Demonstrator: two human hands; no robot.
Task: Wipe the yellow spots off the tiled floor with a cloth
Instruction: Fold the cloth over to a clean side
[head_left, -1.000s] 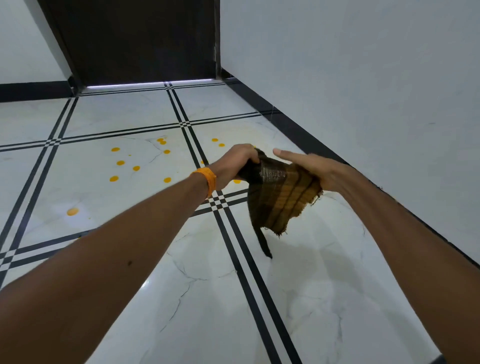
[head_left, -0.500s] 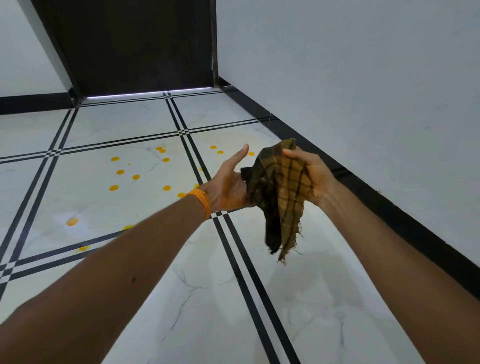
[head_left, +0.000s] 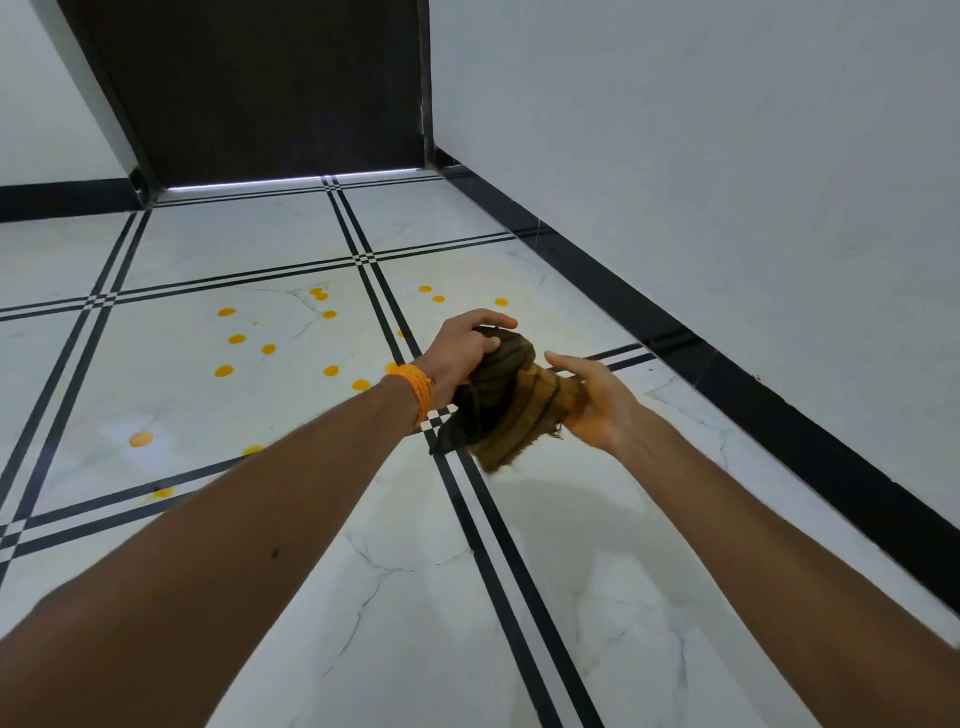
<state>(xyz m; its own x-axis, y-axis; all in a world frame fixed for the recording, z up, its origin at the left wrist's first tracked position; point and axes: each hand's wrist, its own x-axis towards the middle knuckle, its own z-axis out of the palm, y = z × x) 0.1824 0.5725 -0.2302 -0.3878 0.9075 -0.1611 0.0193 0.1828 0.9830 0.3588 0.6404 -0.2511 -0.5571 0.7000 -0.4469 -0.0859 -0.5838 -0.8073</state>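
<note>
Left hand (head_left: 462, 358) grips bunched checked cloth (head_left: 511, 410), one end against the right hand (head_left: 597, 405); yellow spots (head_left: 237, 339) dot the tiled floor (head_left: 597, 597).

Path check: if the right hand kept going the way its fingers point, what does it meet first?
The right hand points forward-left: first the bunched cloth it supports, then likely the left hand gripping it.

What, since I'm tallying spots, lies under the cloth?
The cloth, gripped by the left hand and resting on the right hand, hangs over the black line crossing and white floor. Yellow spots show only beside it; any beneath are hidden.
</note>
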